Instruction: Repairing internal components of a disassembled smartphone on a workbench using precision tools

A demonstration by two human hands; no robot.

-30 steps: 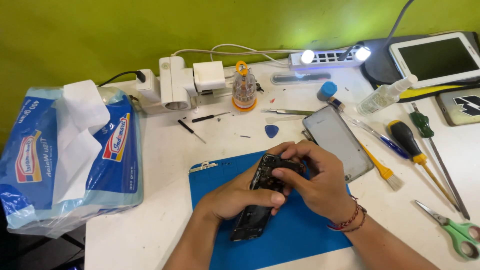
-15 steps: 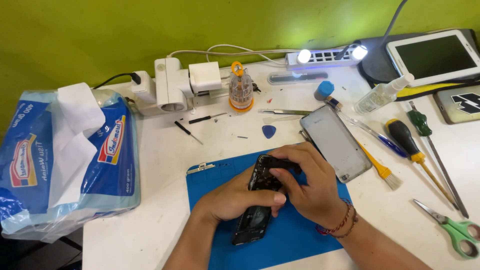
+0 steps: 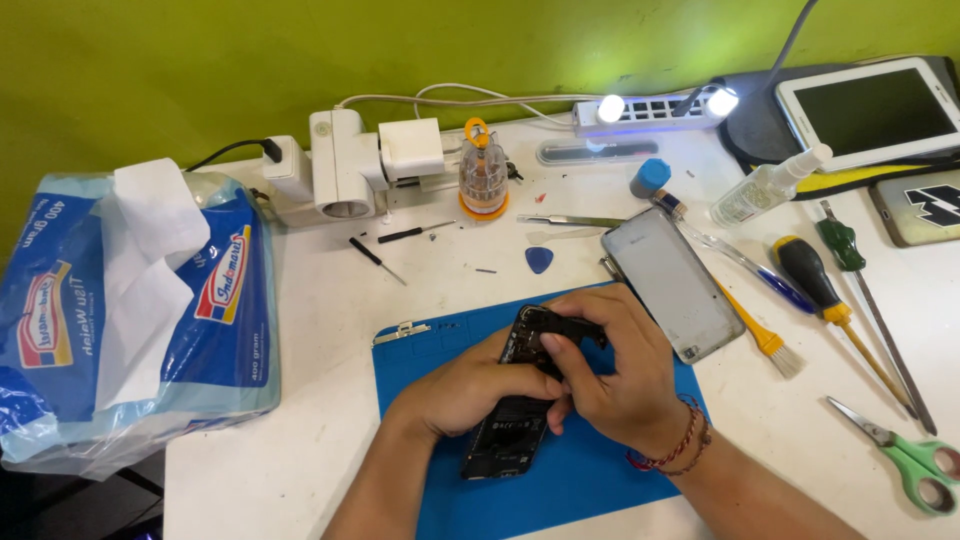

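Head view: both hands grip an opened black phone (image 3: 510, 420) lying on a blue mat (image 3: 590, 480) near the counter's (image 3: 320, 400) front edge. The left hand (image 3: 470, 385) steadies its side; the right hand (image 3: 620, 380) pinches its upper end. A detached grey back cover (image 3: 670, 280) lies just beyond, a tissue pack (image 3: 130, 300) at the left edge.

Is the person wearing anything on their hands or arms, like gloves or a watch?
No gloves and no watch. Both the left hand and the right hand are bare, and the forearms show no sleeves. The only thing worn is a thin red and dark braided cord bracelet looped around the right wrist. No rings are visible on the fingers that show.
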